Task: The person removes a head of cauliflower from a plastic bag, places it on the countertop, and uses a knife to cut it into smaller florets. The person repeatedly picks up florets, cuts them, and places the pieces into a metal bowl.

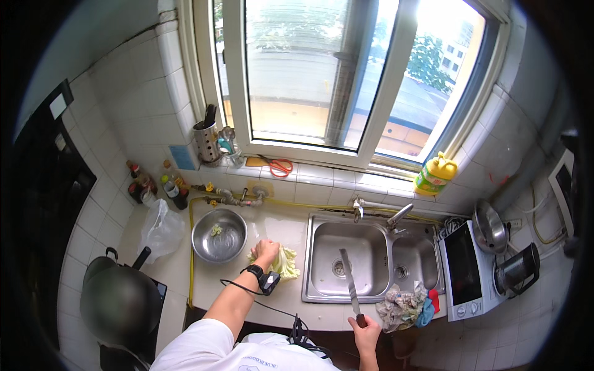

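My left hand (265, 252), with a black strap and device on its wrist, is closed over a pale yellow-green leafy vegetable (287, 264), which looks like cabbage. The vegetable lies on the counter between the bowl and the sink, partly hidden by the hand. A steel bowl (199, 239) stands just left of it, with a small vegetable piece (216, 229) inside. In my right hand (366, 331) is the dark handle of a kitchen knife (351, 283). Its long blade points away from me, over the sink's front rim and the large basin.
The double-basin steel sink (306, 259) sits right of the vegetable. Crumpled plastic bags (401, 303) and a blue cloth (425, 314) lie at its front right corner. A wok (118, 301) is at left, red-handled scissors (281, 168) on the sill. A cable (274, 308) hangs from my left wrist.
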A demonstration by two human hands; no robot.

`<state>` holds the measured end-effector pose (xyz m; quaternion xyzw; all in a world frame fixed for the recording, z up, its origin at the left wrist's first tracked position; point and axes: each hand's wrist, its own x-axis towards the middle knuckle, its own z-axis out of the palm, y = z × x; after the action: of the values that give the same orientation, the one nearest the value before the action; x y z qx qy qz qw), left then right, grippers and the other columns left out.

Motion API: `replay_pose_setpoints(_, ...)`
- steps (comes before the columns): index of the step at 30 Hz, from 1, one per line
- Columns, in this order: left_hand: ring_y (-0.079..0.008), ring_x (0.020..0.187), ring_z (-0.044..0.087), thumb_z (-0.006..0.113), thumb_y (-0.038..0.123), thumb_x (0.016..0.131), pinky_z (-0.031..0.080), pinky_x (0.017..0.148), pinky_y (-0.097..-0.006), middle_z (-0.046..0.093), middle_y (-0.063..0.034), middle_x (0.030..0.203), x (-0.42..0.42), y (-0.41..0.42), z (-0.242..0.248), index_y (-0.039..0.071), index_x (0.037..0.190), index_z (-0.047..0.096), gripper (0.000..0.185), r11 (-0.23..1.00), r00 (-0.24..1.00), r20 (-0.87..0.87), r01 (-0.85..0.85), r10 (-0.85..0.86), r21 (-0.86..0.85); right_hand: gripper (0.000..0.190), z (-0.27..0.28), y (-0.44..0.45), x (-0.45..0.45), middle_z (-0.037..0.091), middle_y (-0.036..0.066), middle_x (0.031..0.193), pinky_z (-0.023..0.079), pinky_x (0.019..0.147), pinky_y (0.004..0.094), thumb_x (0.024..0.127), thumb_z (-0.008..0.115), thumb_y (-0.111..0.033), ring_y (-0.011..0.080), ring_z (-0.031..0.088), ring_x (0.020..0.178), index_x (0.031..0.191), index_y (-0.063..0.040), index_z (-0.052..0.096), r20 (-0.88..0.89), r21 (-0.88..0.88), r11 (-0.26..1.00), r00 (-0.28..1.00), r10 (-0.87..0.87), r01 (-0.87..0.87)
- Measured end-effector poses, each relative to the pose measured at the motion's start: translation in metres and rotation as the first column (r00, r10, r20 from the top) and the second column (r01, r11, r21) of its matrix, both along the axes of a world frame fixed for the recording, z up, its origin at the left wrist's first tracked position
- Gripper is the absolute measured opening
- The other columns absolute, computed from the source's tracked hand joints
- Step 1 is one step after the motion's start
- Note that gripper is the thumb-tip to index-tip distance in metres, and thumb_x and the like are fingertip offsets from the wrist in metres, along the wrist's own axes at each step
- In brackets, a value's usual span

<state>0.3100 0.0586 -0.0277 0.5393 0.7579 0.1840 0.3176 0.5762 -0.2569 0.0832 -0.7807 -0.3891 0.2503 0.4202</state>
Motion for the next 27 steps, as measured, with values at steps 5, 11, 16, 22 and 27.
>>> replay_pose_setpoints(5,-0.0373,0.114,0.054,0.059,0.067,0.08,0.033,0.098,-0.0434,0.071,-0.0191,0.103,-0.009,-0.015,0.016,0.012,0.093,0.078,0.06,0.991,0.992,0.022,0.123,-0.123,-0.047,0.047,0.003,0.006,0.0,0.028,0.006,0.057,0.028,0.049,0.0345,0.074,0.084,-0.018,0.0142,0.027,0.056,0.065,0.002,0.042,0.088,-0.016,0.998,0.994,0.066,-0.065)
replay_pose_setpoints(11,-0.0351,0.11,0.045,0.06,0.062,0.087,0.035,0.095,-0.0418,0.068,-0.0167,0.1,-0.05,-0.049,0.013,0.01,0.102,0.069,0.055,0.947,0.947,0.032,0.321,-0.321,-0.001,0.041,0.003,0.003,-0.002,0.031,-0.005,0.059,0.024,0.051,0.0296,0.08,0.079,-0.016,0.0077,0.029,0.058,0.065,-0.002,0.043,0.034,-0.038,0.992,0.992,0.119,-0.118)
replay_pose_setpoints(16,-0.029,0.101,0.049,0.062,0.039,0.094,0.037,0.091,-0.0418,0.066,-0.0137,0.093,-0.106,-0.081,-0.018,0.009,0.098,0.06,0.03,0.923,0.909,0.193,0.333,-0.369,0.194,0.042,0.003,0.004,-0.006,0.031,-0.005,0.059,0.024,0.051,0.0289,0.08,0.08,-0.016,0.0074,0.029,0.058,0.064,-0.003,0.043,0.027,-0.065,0.987,0.989,0.148,-0.146)
replay_pose_setpoints(22,-0.0305,0.101,0.054,0.064,0.023,0.093,0.043,0.09,-0.0414,0.061,-0.0114,0.087,-0.144,-0.122,-0.04,0.004,0.093,0.06,0.02,0.941,0.882,0.394,0.135,-0.256,0.309,0.041,0.004,0.014,-0.008,0.031,-0.003,0.058,0.025,0.05,0.03,0.078,0.081,-0.016,0.0088,0.028,0.057,0.066,-0.001,0.045,0.036,-0.094,0.978,0.981,0.191,-0.187)
replay_pose_setpoints(27,-0.0294,0.093,0.06,0.07,0.022,0.089,0.048,0.09,-0.0372,0.062,-0.0113,0.089,-0.169,-0.157,-0.037,0.009,0.104,0.068,0.02,0.921,0.995,0.06,0.049,-0.079,0.387,0.042,0.005,0.024,-0.011,0.029,-0.002,0.06,0.024,0.051,0.0301,0.078,0.081,-0.015,0.0095,0.027,0.058,0.066,-0.001,0.043,0.003,-0.122,0.968,0.975,0.222,-0.22)
